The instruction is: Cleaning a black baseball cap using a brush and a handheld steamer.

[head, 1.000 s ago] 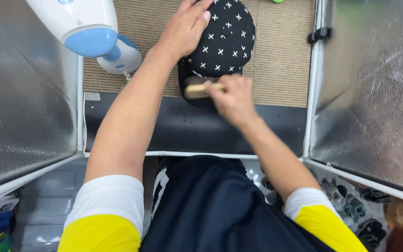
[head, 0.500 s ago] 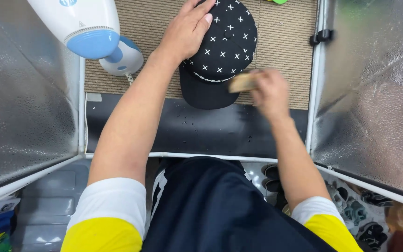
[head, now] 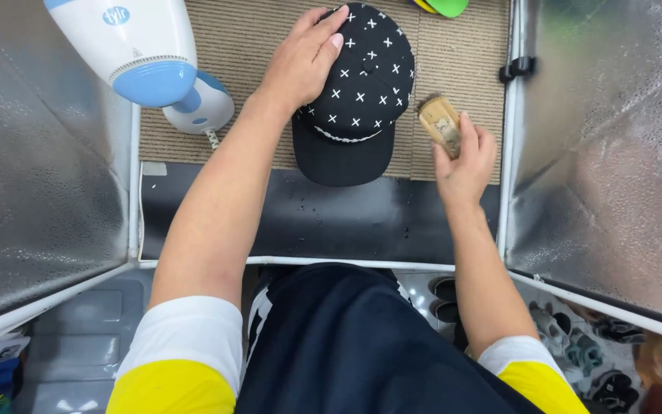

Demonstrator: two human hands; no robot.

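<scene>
- Nearest the camera, a dark, glossy front ledge of the work surface [head: 285, 218] is lying between the person's body and the woven mat, and small pale specks are showing on it.
- The right hand [head: 465, 157] is hovering just right of the cap, fingers clenched round a small wooden-backed brush with pale bristles [head: 440, 125]; the brush is lifted clear of the cap at this moment, apart from it.
- As a judgement, the brush could slip, since it is being pinched near one end only; a slip would be dropping it onto the tan woven mat [head: 461, 69].
- The black snapback cap with small white crosses on the crown and a plain black brim [head: 358, 92] is sitting on that mat, brim pointing toward the person, crown upright.
- The left hand [head: 304, 57] is lying flat, open-palmed, pressing on the crown's left side rather than gripping it. Judging from that, a hard press could be denting the crown, and a light one could be letting the cap slide under a brush stroke.
- The cap's fabric is looking clean and matte; any lint is too small to tell.
- Farther left, a white and light-blue handheld appliance [head: 143, 57] is resting near the left forearm; an elbow swing could be knocking it.
- Silver reflective panels [head: 32, 176] are enclosing both sides.
</scene>
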